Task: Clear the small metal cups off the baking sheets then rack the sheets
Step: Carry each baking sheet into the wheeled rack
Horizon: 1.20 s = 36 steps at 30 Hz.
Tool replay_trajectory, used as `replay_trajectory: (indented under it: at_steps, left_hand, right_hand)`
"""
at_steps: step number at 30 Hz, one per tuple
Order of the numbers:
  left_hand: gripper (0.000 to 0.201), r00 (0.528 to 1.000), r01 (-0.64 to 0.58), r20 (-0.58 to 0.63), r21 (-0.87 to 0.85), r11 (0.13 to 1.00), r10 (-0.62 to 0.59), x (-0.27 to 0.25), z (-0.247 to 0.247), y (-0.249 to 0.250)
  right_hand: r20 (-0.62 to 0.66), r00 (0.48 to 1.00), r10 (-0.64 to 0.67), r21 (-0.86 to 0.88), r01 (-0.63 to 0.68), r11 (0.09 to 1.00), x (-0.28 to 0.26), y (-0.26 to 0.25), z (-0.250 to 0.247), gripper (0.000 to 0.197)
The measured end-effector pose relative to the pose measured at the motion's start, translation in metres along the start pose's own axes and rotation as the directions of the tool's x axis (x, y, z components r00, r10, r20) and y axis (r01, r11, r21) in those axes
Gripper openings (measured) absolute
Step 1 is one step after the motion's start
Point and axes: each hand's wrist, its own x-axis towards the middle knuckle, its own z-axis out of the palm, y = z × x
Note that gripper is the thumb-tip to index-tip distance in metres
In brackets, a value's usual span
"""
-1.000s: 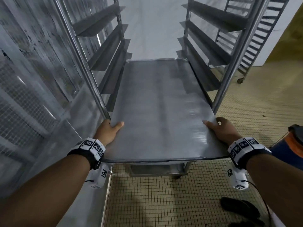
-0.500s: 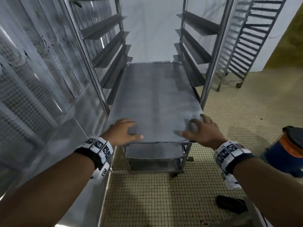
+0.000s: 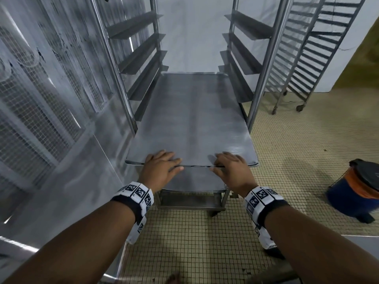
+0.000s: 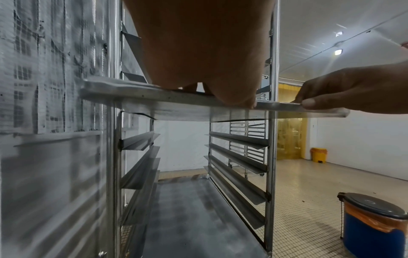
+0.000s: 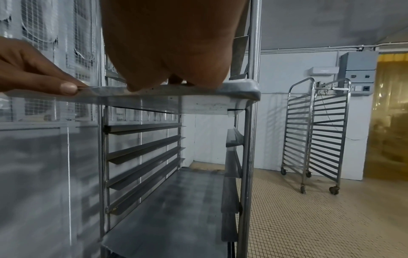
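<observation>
An empty grey baking sheet (image 3: pixel 192 119) lies on a pair of rails of the steel rack (image 3: pixel 264 64), with its near edge sticking out past the front posts. My left hand (image 3: pixel 162 167) and right hand (image 3: pixel 229 167) lie side by side on that near edge, fingers flat on top and thumbs against the rim. From the left wrist view, my left hand (image 4: pixel 203 52) presses on the sheet's rim (image 4: pixel 132 95). In the right wrist view, my right hand (image 5: pixel 172 43) rests on the sheet's corner (image 5: pixel 243 90). No metal cups show in any view.
Another sheet (image 3: pixel 194 180) sits on a lower level of the same rack. A shiny metal wall with mesh panels (image 3: pixel 41 99) runs close along the left. A second wheeled rack (image 3: pixel 307 58) stands at the back right, and a blue bin with an orange liner (image 3: pixel 356 191) stands on the tiled floor.
The sheet has slid deeper into the rack. Both hands left its side edges and came together on the near edge, fingers now flat on top.
</observation>
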Motion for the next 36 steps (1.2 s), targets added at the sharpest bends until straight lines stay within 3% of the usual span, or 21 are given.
replay_trajectory:
  at_steps: [4, 6, 10, 20, 28, 36]
  left_hand:
    - [0.054, 0.997, 0.077, 0.004, 0.011, 0.997, -0.077, 0.008, -0.003, 0.005]
    - [0.049, 0.992, 0.124, 0.016, 0.02, 0.992, -0.125, 0.017, -0.004, 0.006]
    - [0.048, 0.986, 0.164, 0.029, 0.022, 0.986, -0.164, 0.042, -0.006, -0.001]
    - [0.045, 0.994, 0.094, 0.062, 0.025, 0.995, -0.095, 0.124, -0.005, -0.039]
    - [0.042, 0.995, 0.087, 0.047, 0.036, 0.996, -0.089, 0.181, -0.004, -0.057]
    - [0.046, 0.993, 0.096, 0.059, 0.043, 0.994, -0.098, 0.205, 0.003, -0.068]
  right_hand:
    - [0.049, 0.998, 0.037, -0.011, -0.036, 0.999, 0.012, 0.002, -0.003, 0.037]
    - [0.083, 0.992, 0.096, -0.03, -0.094, 0.995, 0.022, -0.002, -0.002, 0.041]
    - [0.068, 0.977, 0.2, -0.016, -0.199, 0.98, 0.044, -0.007, 0.003, 0.038]
    - [0.067, 0.95, 0.304, -0.041, -0.302, 0.953, 0.124, 0.009, 0.019, 0.039]
    - [0.065, 0.943, 0.325, -0.044, -0.323, 0.945, 0.179, 0.029, 0.027, 0.04]
    - [0.058, 0.935, 0.351, -0.018, -0.35, 0.936, 0.199, 0.035, 0.03, 0.039]
